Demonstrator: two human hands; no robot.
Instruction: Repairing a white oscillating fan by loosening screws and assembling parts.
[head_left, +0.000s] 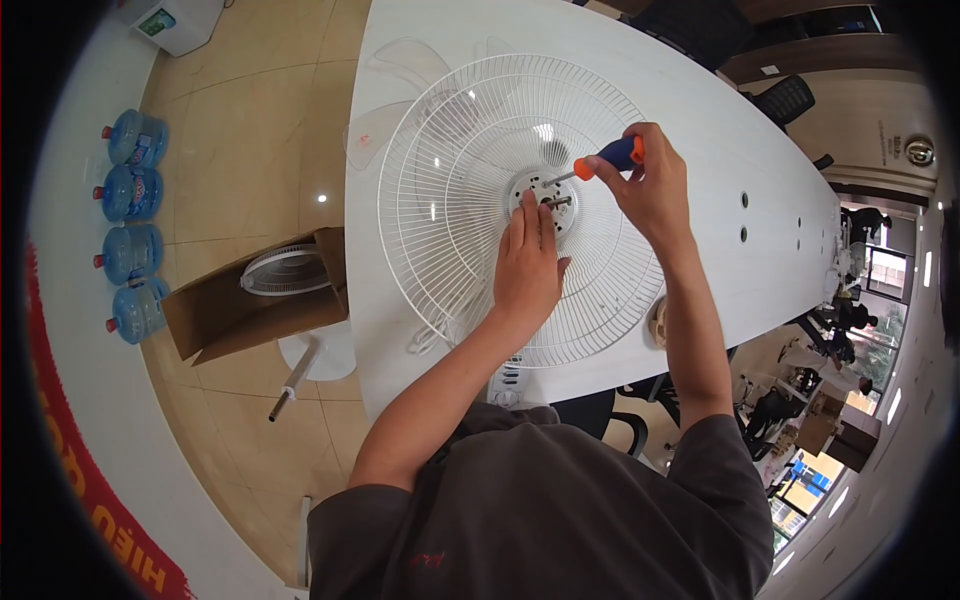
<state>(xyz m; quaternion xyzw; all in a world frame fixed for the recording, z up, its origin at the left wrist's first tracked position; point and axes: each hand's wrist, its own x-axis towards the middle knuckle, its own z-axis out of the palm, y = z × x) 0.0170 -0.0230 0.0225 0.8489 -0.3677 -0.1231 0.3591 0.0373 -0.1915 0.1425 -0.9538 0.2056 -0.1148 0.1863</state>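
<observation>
A round white wire fan guard (600, 290) lies on the white table, with a pale hub plate (562, 218) full of holes at its centre. A metal shaft (563, 201) sticks out of the hub. My right hand (655, 185) grips a screwdriver (622, 155) by its blue and orange handle. Its blade points left, with the tip at the upper part of the hub plate. Across the lower guard reaches my left hand (530, 262), fingers stretched out and their tips on the hub beside the shaft. Whether a small screw sits under the fingertips is hidden.
Clear fan blades (378, 135) rest at the table's left edge. On the floor to the left are an open cardboard box (215, 310) holding another guard, a white stand base with a pole (298, 375), and several blue water bottles (132, 193). A black chair (590, 412) stands near me.
</observation>
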